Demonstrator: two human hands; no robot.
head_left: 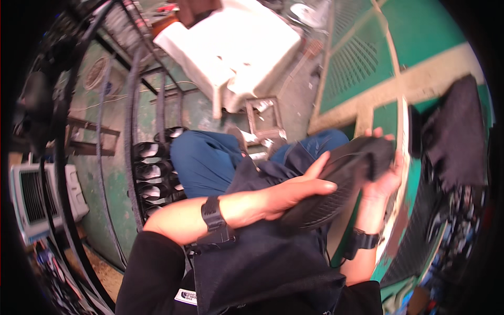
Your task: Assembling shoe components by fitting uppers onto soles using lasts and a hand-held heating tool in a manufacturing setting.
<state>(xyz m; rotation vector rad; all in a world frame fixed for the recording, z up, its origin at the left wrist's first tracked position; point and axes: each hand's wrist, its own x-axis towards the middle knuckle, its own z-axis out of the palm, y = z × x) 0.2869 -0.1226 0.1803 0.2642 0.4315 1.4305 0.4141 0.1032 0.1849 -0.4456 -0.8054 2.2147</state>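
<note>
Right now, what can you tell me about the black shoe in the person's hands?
The black shoe looks dull, with a patterned face, perhaps a rubber sole; blur hides finer detail. It is held off the ground, slanting away toward the person's right. The left hand grips the nearer end, and the right hand holds the farther end.

Black shoe (341, 176) is held by left hand (283, 197) and right hand (386, 181) toward three o'clock; white-covered desk (236, 39) noted at twelve o'clock.
</note>
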